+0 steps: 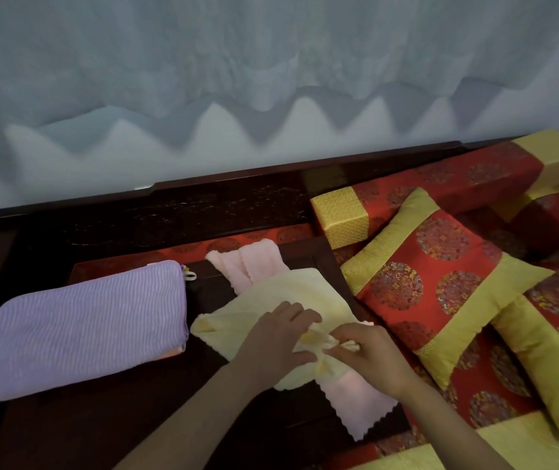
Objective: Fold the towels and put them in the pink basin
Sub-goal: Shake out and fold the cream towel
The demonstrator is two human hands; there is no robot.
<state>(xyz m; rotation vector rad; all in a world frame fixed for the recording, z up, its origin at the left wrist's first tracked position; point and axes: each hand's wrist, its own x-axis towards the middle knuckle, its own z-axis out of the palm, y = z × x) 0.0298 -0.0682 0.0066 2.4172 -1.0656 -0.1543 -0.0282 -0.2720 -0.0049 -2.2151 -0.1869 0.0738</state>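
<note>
At the far left of the dark wooden surface, a purple towel is seen, folded into a thick oblong & laid flat. A small white loop tag sticks out at its rear right corner. Toward centre, a pink towel is stretched out front to back, its near end w/ a scalloped edge. Across its middle a yellow towel is spread, crumpled, so the pink one's mid part is covered. The left hand is laid on the yellow towel, fingers fairly straight, pressing the cloth down w/ nothing gripped. Just beside it, the right hand is closed in a pinch: a bunched fold of the yellow towel is held betw. thumb & fingers. To the right, a red-and-gold cushion is propped just beside the towels. Behind it a matching bolster is laid along the back rail.
</note>
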